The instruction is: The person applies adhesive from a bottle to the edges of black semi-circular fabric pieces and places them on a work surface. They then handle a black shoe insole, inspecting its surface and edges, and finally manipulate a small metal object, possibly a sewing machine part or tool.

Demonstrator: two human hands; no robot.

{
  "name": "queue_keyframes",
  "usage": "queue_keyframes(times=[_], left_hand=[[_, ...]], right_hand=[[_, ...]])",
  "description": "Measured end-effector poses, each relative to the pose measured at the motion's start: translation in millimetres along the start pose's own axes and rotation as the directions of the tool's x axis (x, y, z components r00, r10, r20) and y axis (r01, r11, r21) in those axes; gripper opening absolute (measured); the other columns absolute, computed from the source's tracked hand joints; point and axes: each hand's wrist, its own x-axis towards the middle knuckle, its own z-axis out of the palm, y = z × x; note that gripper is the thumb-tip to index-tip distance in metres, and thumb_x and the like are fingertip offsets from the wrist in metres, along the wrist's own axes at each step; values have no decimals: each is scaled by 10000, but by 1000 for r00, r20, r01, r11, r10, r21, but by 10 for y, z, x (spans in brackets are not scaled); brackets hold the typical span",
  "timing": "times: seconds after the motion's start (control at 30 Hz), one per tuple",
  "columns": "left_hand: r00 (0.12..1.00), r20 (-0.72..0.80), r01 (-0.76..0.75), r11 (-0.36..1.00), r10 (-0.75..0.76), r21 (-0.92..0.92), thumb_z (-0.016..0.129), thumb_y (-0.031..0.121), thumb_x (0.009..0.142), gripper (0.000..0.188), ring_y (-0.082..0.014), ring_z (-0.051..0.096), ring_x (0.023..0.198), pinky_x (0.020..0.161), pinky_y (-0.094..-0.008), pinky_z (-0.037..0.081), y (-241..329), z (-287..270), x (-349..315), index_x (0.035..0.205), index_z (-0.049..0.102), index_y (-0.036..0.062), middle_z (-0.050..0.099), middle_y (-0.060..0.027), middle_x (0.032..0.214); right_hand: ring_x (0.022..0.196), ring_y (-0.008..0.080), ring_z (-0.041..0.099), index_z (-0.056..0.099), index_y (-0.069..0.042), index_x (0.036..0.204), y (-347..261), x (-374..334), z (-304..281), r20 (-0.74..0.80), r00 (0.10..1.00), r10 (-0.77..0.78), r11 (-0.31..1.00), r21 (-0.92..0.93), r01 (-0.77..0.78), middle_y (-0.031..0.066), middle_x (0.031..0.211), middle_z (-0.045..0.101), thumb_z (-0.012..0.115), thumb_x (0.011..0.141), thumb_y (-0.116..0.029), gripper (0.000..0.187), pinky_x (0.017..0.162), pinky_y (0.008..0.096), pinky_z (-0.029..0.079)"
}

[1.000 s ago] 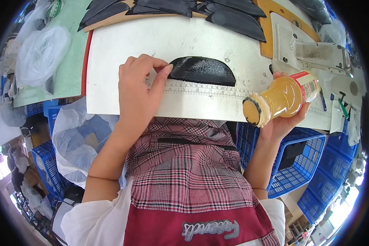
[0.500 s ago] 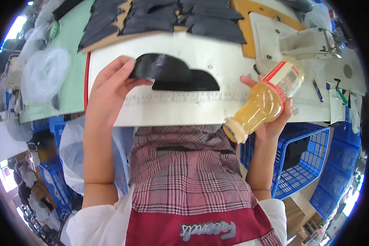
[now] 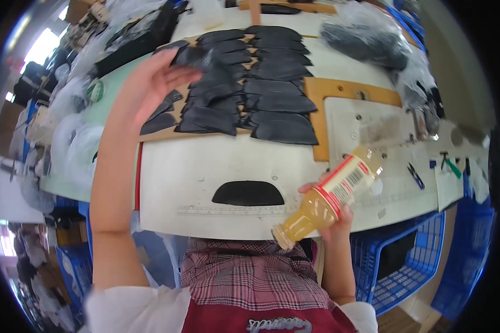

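Note:
My left hand [image 3: 161, 80] is raised over the far left of the table, its fingers pinching a glossy black curved piece [image 3: 215, 77], blurred by motion. Below it lie overlapping rows of black, half-moon pieces [image 3: 280, 99] on a brown board [image 3: 169, 134]. My right hand [image 3: 339, 221] grips a clear plastic bottle [image 3: 311, 217] of yellow liquid with a red and white label. The bottle is tilted, its neck pointing down and to the left past the table's front edge. One matte black half-moon piece [image 3: 248, 193] lies alone on the white table, flat side along a printed ruler scale [image 3: 228, 211].
An orange-brown frame [image 3: 319, 111] surrounds a pale machine plate [image 3: 344, 119] at right. Dark-handled snips [image 3: 415, 176] lie further right. Bags of clear plastic [image 3: 366, 39] sit at far right, and a blue crate [image 3: 397, 277] stands below the table's right edge.
My left hand has carried the glossy black piece away from the ruler and up over the rows. The view has tilted toward the far side. The bottle stays in my right hand.

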Motion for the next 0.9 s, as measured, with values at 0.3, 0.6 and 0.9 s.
queue_keyframes(times=[0.3,0.6,0.9], left_hand=[[992,-58,-114,993,113,-20,446,124,908,270,-323,539,1045,968,-382,421,477,-855,201,1058,487,-97,551,-233,1073],[986,-162,-48,997,37,-62,450,127,907,323,-353,519,1065,1004,-381,388,329,-1530,928,1116,437,-119,501,-249,1148],[943,-333,135,897,14,420,506,230,885,300,-243,601,931,793,-327,493,-213,-2404,1609,993,585,-39,625,-154,952]], right_hand=[[901,321,566,365,-46,1249,-19,12,-1,-69,989,-134,990,-46,131,101,1079,474,606,710,-547,775,704,352,500],[824,286,569,289,-71,1312,-2,80,-40,-77,978,-196,980,-44,193,136,1076,444,542,779,-528,746,672,296,478],[878,258,528,234,-17,1260,1,67,-82,-97,978,-187,982,6,189,164,1091,374,559,793,-476,731,566,310,552]])
